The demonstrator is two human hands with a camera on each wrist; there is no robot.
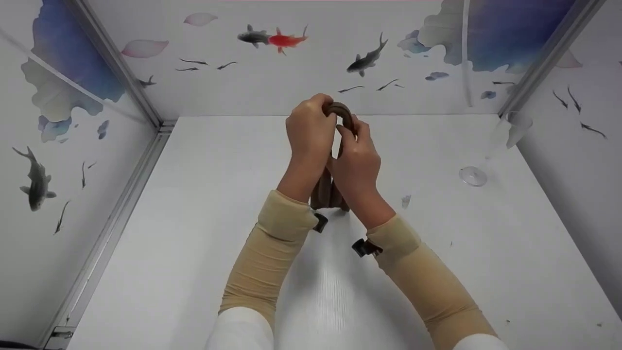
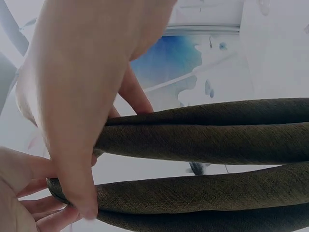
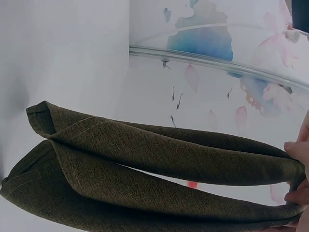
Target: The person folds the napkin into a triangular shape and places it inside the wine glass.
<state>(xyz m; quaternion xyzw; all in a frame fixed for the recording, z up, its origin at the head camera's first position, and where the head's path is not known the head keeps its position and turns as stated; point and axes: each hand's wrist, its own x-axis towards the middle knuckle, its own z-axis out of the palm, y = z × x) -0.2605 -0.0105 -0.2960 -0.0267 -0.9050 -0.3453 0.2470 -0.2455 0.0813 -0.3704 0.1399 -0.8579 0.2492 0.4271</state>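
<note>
A brown cloth (image 1: pixel 320 192), rolled from both sides into long tubes and bent over at the top, stands between my hands above the white table. At the bend, my left hand (image 1: pixel 311 129) grips it from the left with fingers curled. My right hand (image 1: pixel 360 158) pinches the other side of the bend, just below and to the right. In the left wrist view the paired rolls (image 2: pixel 203 142) run side by side away from the fingers. The right wrist view shows the cloth's loose ends (image 3: pixel 43 121) slightly opened at the left, and fingertips (image 3: pixel 299 150) at the bend.
A clear stemmed glass (image 1: pixel 473 176) stands on the table to the right, near the right wall. Printed panels with fish and petals enclose the white table (image 1: pixel 218 194) at the back and sides. A small pale patch (image 1: pixel 406 201) shows on the tabletop.
</note>
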